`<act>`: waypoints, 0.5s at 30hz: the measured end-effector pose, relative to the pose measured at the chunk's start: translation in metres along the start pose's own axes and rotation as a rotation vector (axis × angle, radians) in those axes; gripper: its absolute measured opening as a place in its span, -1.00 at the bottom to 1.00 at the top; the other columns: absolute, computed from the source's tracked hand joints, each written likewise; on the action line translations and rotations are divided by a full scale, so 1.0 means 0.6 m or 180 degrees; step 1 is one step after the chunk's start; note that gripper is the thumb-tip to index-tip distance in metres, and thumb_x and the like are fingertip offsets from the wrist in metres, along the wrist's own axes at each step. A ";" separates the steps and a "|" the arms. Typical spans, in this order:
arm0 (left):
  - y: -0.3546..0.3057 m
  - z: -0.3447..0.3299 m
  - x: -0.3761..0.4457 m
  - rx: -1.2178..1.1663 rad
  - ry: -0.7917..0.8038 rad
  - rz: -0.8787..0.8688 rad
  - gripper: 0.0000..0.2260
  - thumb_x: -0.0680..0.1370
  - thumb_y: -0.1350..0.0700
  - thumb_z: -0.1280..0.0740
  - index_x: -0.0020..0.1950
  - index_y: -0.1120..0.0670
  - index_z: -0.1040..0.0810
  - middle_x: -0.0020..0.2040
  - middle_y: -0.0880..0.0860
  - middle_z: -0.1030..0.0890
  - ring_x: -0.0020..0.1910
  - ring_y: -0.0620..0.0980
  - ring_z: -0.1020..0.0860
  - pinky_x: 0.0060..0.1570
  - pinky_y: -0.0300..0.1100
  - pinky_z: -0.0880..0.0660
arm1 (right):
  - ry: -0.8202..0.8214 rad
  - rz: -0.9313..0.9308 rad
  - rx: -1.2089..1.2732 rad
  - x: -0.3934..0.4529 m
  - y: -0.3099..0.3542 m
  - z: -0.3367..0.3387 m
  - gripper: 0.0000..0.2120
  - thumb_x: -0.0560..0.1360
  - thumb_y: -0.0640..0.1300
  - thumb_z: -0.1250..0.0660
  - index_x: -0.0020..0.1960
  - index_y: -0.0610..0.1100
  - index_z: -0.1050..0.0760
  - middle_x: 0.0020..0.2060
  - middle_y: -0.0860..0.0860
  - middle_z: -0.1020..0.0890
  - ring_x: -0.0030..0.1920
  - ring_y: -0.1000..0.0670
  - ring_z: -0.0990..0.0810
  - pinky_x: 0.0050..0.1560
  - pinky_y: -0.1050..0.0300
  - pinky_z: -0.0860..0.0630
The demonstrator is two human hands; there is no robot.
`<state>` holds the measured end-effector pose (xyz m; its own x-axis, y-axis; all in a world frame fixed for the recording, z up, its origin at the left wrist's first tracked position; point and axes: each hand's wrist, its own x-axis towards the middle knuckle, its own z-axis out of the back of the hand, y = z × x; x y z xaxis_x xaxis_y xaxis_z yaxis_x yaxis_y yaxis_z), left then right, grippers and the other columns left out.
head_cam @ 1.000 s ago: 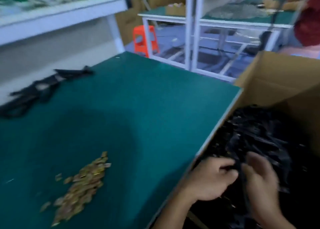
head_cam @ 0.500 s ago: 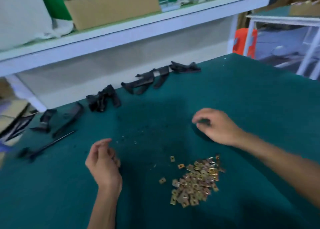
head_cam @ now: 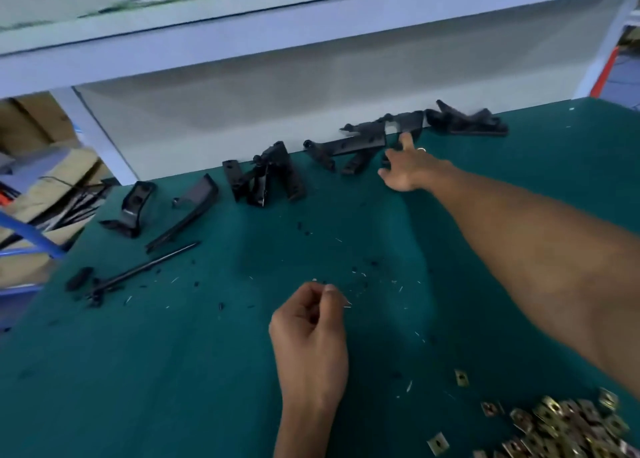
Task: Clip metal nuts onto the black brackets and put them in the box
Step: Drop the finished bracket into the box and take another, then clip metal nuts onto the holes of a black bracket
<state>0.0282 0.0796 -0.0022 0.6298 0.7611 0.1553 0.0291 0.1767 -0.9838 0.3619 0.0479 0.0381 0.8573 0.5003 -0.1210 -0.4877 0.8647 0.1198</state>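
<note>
Beyond the nut pile point(head_cam: 568, 426), along the mat's far edge, the right hand point(head_cam: 410, 170) is reaching with fingers spread, touching one black bracket point(head_cam: 349, 146), not yet gripping. Nearer the pile, the left hand point(head_cam: 311, 333) is idling, loosely curled, seemingly empty. Step judged: fetching a bracket; next needing a firm grasp, then a nut; the box is lying out of view.

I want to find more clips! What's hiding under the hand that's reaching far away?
The right hand lies over the black brackets at the back of the green table; its fingers reach among them. What its palm covers stays hidden.
</note>
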 end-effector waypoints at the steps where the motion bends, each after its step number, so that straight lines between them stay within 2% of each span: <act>1: 0.000 0.001 0.003 -0.0019 -0.0015 0.0071 -0.74 0.56 0.10 -0.32 -0.31 0.13 -0.48 -0.45 -0.06 -0.23 -0.46 -0.08 -0.13 -0.50 -0.19 -0.11 | 0.0117 0.0031 -0.0114 0.004 0.006 0.006 -0.43 0.70 0.06 -0.12 0.64 -0.10 -0.11 0.65 -0.06 0.08 0.53 -0.29 -0.27 0.38 -0.18 -0.36; 3: 0.000 0.001 0.004 -0.0019 -0.0026 0.0129 -0.74 0.59 0.15 -0.32 -0.31 0.14 -0.48 -0.44 -0.07 -0.22 -0.45 -0.07 -0.13 -0.49 -0.16 -0.10 | 0.0124 0.0197 -0.0251 0.002 0.014 0.016 -0.57 0.66 -0.05 -0.17 0.49 -0.15 -0.34 0.57 -0.07 -0.18 0.34 -0.23 -0.46 0.11 -0.08 -0.43; 4: 0.000 0.002 0.005 0.0009 -0.0023 0.0109 -0.74 0.60 0.17 -0.32 -0.30 0.16 -0.48 -0.44 -0.06 -0.23 -0.45 -0.07 -0.13 -0.49 -0.17 -0.12 | -0.0010 0.0305 -0.0302 0.000 0.017 0.018 -0.68 0.61 -0.09 -0.20 0.31 -0.19 -0.47 0.45 -0.07 -0.35 0.17 -0.18 -0.53 -0.02 -0.02 -0.43; 5: 0.000 0.001 0.004 0.0037 -0.0019 0.0077 -0.74 0.60 0.17 -0.31 -0.29 0.18 -0.48 -0.45 -0.04 -0.26 -0.46 -0.09 -0.14 -0.50 -0.21 -0.13 | -0.0226 0.0385 -0.0335 -0.004 0.018 0.018 -0.79 0.57 -0.10 -0.23 0.08 -0.20 -0.54 0.24 -0.04 -0.51 0.01 -0.15 -0.57 -0.14 0.03 -0.43; 6: -0.001 -0.001 0.003 0.0064 -0.0013 0.0047 -0.73 0.60 0.17 -0.31 -0.29 0.19 -0.49 -0.45 -0.04 -0.28 -0.46 -0.10 -0.15 -0.50 -0.26 -0.14 | -0.0511 0.0428 -0.0307 -0.010 0.017 0.016 -0.80 0.54 -0.08 -0.24 -0.12 -0.19 -0.55 0.02 -0.04 -0.61 -0.12 -0.13 -0.59 -0.25 0.09 -0.40; 7: -0.001 -0.003 0.001 0.0097 -0.0003 0.0030 -0.73 0.61 0.18 -0.31 -0.29 0.19 -0.49 -0.46 -0.05 -0.29 -0.47 -0.11 -0.16 -0.51 -0.29 -0.14 | -0.0865 0.0451 -0.0228 -0.015 0.013 0.013 -0.72 0.53 -0.04 -0.24 -0.29 -0.15 -0.53 -0.21 -0.05 -0.61 -0.21 -0.14 -0.60 -0.32 0.14 -0.35; 8: -0.003 -0.005 -0.002 0.0151 0.0043 0.0016 -0.72 0.61 0.17 -0.31 -0.30 0.18 -0.49 -0.48 -0.08 -0.29 -0.48 -0.13 -0.17 -0.51 -0.30 -0.15 | -0.1221 0.0441 -0.0118 -0.022 0.007 0.007 -0.64 0.54 -0.01 -0.23 -0.37 -0.13 -0.50 -0.35 -0.05 -0.57 -0.26 -0.16 -0.60 -0.35 0.15 -0.31; 9: -0.004 -0.007 -0.003 0.0221 0.0109 -0.0011 -0.72 0.61 0.17 -0.31 -0.32 0.15 -0.49 -0.49 -0.10 -0.28 -0.49 -0.13 -0.17 -0.51 -0.29 -0.16 | -0.1527 0.0376 -0.0037 -0.026 0.000 0.001 -0.62 0.55 0.02 -0.21 -0.37 -0.13 -0.50 -0.36 -0.05 -0.57 -0.25 -0.17 -0.61 -0.33 0.14 -0.32; 10: -0.006 -0.009 -0.004 0.0286 0.0151 -0.0035 -0.71 0.60 0.16 -0.31 -0.33 0.13 -0.48 -0.50 -0.11 -0.28 -0.49 -0.13 -0.18 -0.51 -0.28 -0.16 | -0.1660 0.0259 -0.0058 -0.031 -0.004 -0.005 -0.66 0.56 0.06 -0.22 -0.26 -0.11 -0.55 -0.26 -0.08 -0.61 -0.15 -0.19 -0.62 -0.27 0.11 -0.38; 11: -0.006 -0.009 -0.004 0.0332 0.0163 -0.0052 -0.70 0.60 0.16 -0.31 -0.34 0.12 -0.47 -0.50 -0.12 -0.27 -0.49 -0.13 -0.18 -0.51 -0.27 -0.16 | -0.1611 0.0099 -0.0156 -0.034 -0.006 -0.010 -0.69 0.57 0.11 -0.23 -0.05 -0.11 -0.59 -0.04 -0.11 -0.64 0.02 -0.21 -0.62 -0.17 0.04 -0.46; 12: -0.005 -0.009 -0.003 0.0358 0.0147 -0.0065 -0.70 0.60 0.16 -0.31 -0.35 0.11 -0.47 -0.51 -0.13 -0.26 -0.49 -0.13 -0.18 -0.51 -0.27 -0.16 | -0.1376 -0.0103 -0.0261 -0.034 -0.007 -0.015 -0.59 0.59 0.17 -0.23 0.20 -0.13 -0.54 0.19 -0.13 -0.57 0.22 -0.22 -0.55 -0.04 -0.06 -0.50; 13: -0.004 -0.009 -0.002 0.0367 0.0120 -0.0065 -0.70 0.60 0.17 -0.31 -0.35 0.12 -0.47 -0.51 -0.13 -0.26 -0.49 -0.13 -0.17 -0.51 -0.28 -0.16 | -0.1070 -0.0304 -0.0301 -0.035 -0.007 -0.020 -0.49 0.60 0.21 -0.24 0.35 -0.15 -0.45 0.32 -0.14 -0.47 0.35 -0.23 -0.46 0.04 -0.11 -0.50; 14: -0.003 -0.008 -0.001 0.0349 0.0102 -0.0055 -0.70 0.60 0.17 -0.31 -0.35 0.12 -0.48 -0.50 -0.13 -0.26 -0.49 -0.13 -0.17 -0.51 -0.29 -0.16 | -0.0911 -0.0437 -0.0229 -0.035 -0.008 -0.023 -0.47 0.61 0.19 -0.26 0.40 -0.18 -0.40 0.36 -0.14 -0.42 0.36 -0.23 -0.43 0.02 -0.12 -0.50; 15: -0.002 -0.007 -0.001 0.0308 0.0097 -0.0035 -0.70 0.60 0.17 -0.31 -0.35 0.13 -0.48 -0.50 -0.12 -0.26 -0.50 -0.13 -0.17 -0.51 -0.29 -0.15 | -0.0898 -0.0491 -0.0136 -0.032 -0.008 -0.026 -0.51 0.60 0.10 -0.31 0.37 -0.20 -0.41 0.32 -0.14 -0.44 0.28 -0.21 -0.48 -0.07 -0.08 -0.49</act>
<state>0.0312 0.0763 -0.0012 0.6533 0.7396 0.1619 -0.0381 0.2457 -0.9686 0.3453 0.0345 0.0246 0.9305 0.3367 0.1440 -0.3500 0.9334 0.0793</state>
